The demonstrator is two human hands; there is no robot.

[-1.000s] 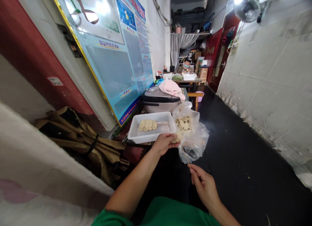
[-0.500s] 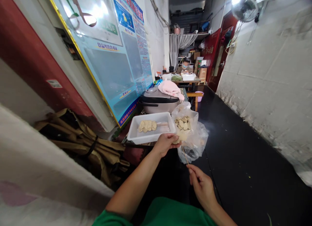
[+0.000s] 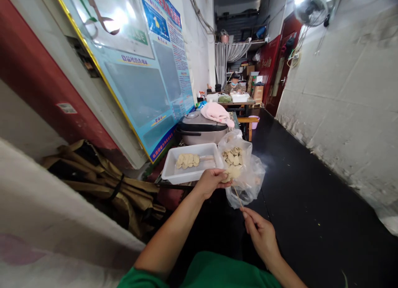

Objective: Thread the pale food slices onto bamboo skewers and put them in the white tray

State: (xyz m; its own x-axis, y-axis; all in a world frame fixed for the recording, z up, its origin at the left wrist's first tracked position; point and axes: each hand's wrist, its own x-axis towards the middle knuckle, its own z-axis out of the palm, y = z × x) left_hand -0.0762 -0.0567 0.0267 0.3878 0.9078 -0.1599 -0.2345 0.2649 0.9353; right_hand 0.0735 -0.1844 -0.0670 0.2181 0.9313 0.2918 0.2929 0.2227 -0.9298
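Observation:
My left hand [image 3: 211, 182] is closed on pale food slices [image 3: 234, 172] threaded on a thin bamboo skewer [image 3: 238, 197]. My right hand [image 3: 261, 234] pinches the skewer's lower end. Just beyond my left hand sits a white plastic tray [image 3: 180, 174] that holds one finished skewer of slices [image 3: 188, 160]. To the tray's right a clear plastic bag [image 3: 248, 176] holds several loose slices [image 3: 233, 156].
A grey rice cooker [image 3: 202, 130] with a pink cloth [image 3: 217, 112] on it stands behind the tray. A big poster [image 3: 146, 72] covers the left wall. A brown folded bag [image 3: 102, 180] lies at left. A person [image 3: 234, 85] sits at a far table. Dark floor [image 3: 311, 205] stretches right.
Barely anything has moved. My right hand has shifted slightly on the skewer's end while my left hand keeps hold of the slices at the tip.

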